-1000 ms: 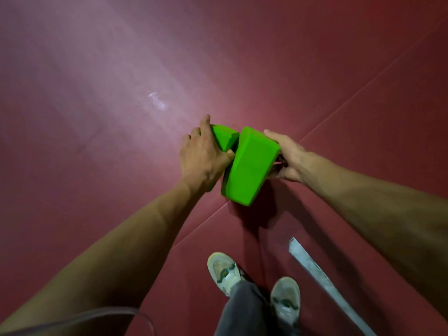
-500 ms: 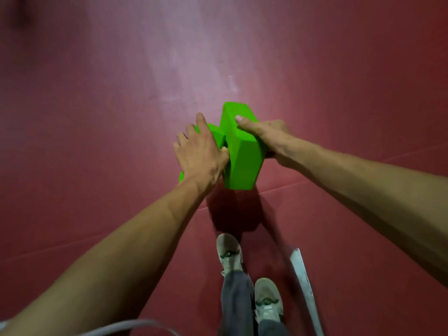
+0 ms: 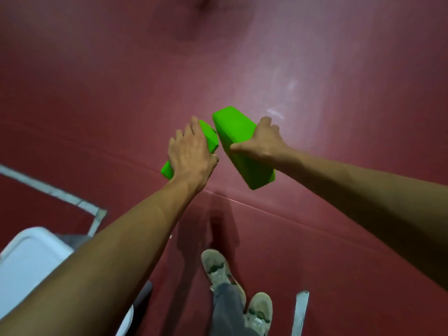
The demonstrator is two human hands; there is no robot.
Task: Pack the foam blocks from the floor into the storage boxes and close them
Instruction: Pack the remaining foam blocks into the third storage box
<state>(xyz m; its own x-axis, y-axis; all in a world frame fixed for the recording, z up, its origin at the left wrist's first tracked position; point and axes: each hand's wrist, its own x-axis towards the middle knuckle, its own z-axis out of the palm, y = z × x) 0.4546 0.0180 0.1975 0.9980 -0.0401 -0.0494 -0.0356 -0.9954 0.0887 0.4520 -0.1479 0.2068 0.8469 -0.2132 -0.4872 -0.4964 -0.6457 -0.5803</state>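
I carry two bright green foam blocks above the red floor. My left hand grips the left green block, which is mostly hidden under the hand; one end pokes out below the wrist. My right hand grips the right green block from its right side, thumb across the top face. The two blocks sit close together, almost touching at their upper ends. A white storage box lid shows at the bottom left, partly behind my left forearm.
Red mat floor with a seam running across under the hands. Grey tape lines lie at the left, and another tape strip at the bottom right. My two shoes stand at the bottom centre.
The view has swung left, bringing the white box and tape corner into sight. The blocks have come slightly apart and the right block has tilted, both still held.
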